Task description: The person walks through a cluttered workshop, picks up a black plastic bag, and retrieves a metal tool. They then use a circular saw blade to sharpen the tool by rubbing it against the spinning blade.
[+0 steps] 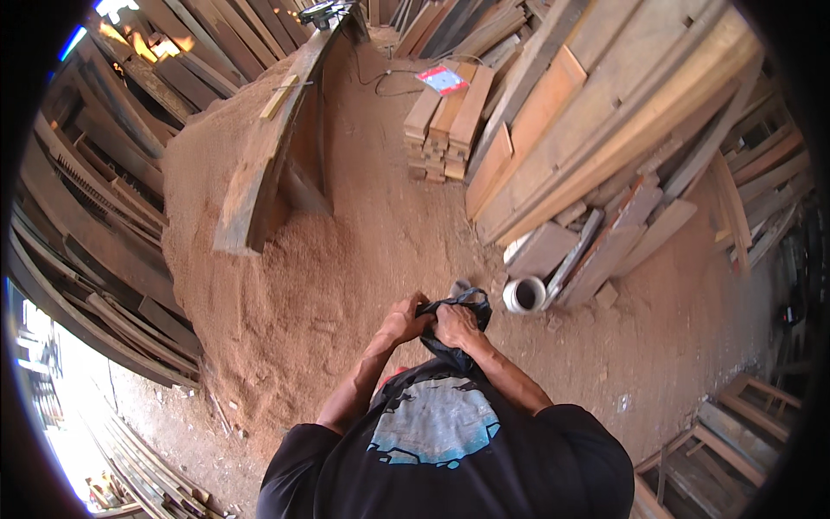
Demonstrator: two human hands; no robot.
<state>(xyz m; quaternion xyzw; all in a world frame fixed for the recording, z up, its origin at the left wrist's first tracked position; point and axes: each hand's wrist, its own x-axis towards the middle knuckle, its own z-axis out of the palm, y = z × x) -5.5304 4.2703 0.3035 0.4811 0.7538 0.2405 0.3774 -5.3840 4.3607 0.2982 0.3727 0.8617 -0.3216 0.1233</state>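
Observation:
Low in front of my body, both hands are closed on a crumpled black bag (454,342). My left hand (400,322) grips it at its upper left, and my right hand (458,329) holds it just to the right, fingers curled into it. A small grey object (460,285) shows just beyond the bag, partly hidden. A white cylindrical container (525,295) lies or stands to the right of the bag, near scrap boards (549,251).
A long timber bench (246,216) runs away at left beside piled sawdust (203,199). Short planks (445,125) are stacked ahead, with a red-and-white flat object (441,80) on top. Tall boards (588,121) lean at right, more timber (95,216) at left. Wooden frames (743,415) are at lower right.

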